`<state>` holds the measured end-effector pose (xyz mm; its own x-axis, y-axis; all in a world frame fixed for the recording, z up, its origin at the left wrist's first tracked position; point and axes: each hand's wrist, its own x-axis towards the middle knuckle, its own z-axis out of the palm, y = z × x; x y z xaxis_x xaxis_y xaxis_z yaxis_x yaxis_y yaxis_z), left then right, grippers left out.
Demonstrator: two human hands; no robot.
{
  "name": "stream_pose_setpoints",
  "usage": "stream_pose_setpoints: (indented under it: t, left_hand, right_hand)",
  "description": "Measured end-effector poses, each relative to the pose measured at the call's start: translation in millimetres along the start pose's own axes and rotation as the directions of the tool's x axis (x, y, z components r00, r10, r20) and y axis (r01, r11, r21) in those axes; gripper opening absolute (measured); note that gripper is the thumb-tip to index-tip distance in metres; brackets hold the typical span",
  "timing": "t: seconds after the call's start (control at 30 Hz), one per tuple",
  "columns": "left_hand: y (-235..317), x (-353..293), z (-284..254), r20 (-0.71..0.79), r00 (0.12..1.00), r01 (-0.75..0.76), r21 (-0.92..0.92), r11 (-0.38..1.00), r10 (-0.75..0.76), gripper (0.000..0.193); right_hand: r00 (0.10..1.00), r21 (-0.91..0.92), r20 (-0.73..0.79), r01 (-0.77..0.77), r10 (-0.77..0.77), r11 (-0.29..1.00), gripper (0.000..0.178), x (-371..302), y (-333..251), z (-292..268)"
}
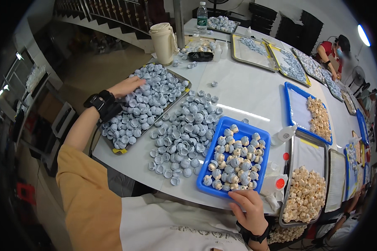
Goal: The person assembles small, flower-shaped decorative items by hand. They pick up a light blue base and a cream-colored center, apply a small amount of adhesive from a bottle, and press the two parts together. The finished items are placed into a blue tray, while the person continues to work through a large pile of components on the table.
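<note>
Left of the blue tray (264, 139), my open left hand (128, 87) should touch the cups (153, 98) lightly, my loosely open right hand (252, 210) at the tray's near rim.

Along the near edge of the table (243, 88) sit one blue tray (255, 129) and one metal tray (310, 154) of cream pieces (304, 194). At the left edge lies one tray of grey-blue cups (144, 113), too heaped to count. Farther along stand one jug (163, 45) and one water bottle (202, 17).
</note>
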<state>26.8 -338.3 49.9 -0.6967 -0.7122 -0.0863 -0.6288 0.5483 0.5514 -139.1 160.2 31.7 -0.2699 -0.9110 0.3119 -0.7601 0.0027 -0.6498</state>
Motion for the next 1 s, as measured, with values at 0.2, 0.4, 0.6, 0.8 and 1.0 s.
stream_pose_setpoints:
  t: [0.2,0.4,0.6,0.8,1.0]
  left_hand:
    - [39.0,-34.3,18.3,-0.032,0.979,-0.187,0.274,0.943,0.203,0.033]
    - [59.9,-57.1,53.9,0.012,0.903,-0.398,0.404,0.823,0.430,0.034]
    - [93.0,-84.8,62.8,0.062,0.795,-0.565,0.435,0.701,0.603,0.039]
    - [48.8,-107.2,-51.1,-0.219,0.925,-0.281,0.151,0.948,0.309,0.037]
    - [-154.1,-121.6,-46.0,-0.368,0.906,0.199,-0.066,0.978,-0.209,0.071]
  right_hand:
    - [1.000,-0.006,0.000,0.000,0.000,1.000,0.028,0.8,-1.3,3.7]
    - [1.000,-0.006,0.006,-0.006,0.006,1.000,0.028,1.0,-2.2,3.1]
    - [1.000,-0.002,-0.005,-0.022,0.022,1.000,0.028,-1.6,-4.7,3.5]
    - [0.998,-0.003,-0.026,-0.061,0.061,0.998,0.026,-3.5,-4.3,4.2]
    - [0.998,0.024,-0.054,-0.015,0.016,1.000,0.024,2.0,-6.7,5.1]
